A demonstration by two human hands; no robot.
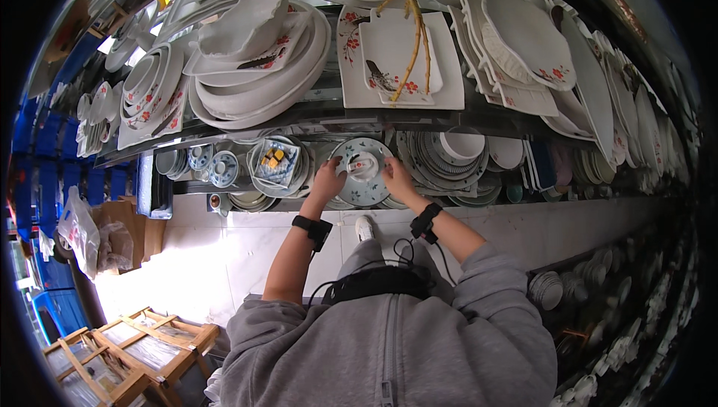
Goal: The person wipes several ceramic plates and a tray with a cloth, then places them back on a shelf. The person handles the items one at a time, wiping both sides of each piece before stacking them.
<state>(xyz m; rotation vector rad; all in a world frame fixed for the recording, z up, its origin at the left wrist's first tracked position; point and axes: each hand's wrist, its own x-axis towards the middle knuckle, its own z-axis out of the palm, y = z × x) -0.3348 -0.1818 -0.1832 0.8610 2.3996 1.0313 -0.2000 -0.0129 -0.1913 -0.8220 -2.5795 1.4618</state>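
Note:
Both my hands are at a round pale blue-green ceramic plate (366, 194) with a leaf pattern, on the lower shelf. A small white dish with red flowers (362, 165) rests at the plate's middle. My left hand (329, 177) is at the plate's left rim and my right hand (398, 178) at its right rim, fingers bent; whether either grips the rim is hard to tell. Left of the plate lies a stack of plates topped by a square blue-patterned dish (277, 161) with yellow pieces on it. To the right stands a plate stack with a white bowl (461, 143) on top.
Above hangs the upper shelf's edge (314, 121), loaded with platters and a rectangular plate with a yellow bamboo-like handle (412, 53). Small bowls (223, 168) stand at the lower shelf's left. Wooden crates (134, 345) are at lower left, and another shelf of dishes (545, 290) at right.

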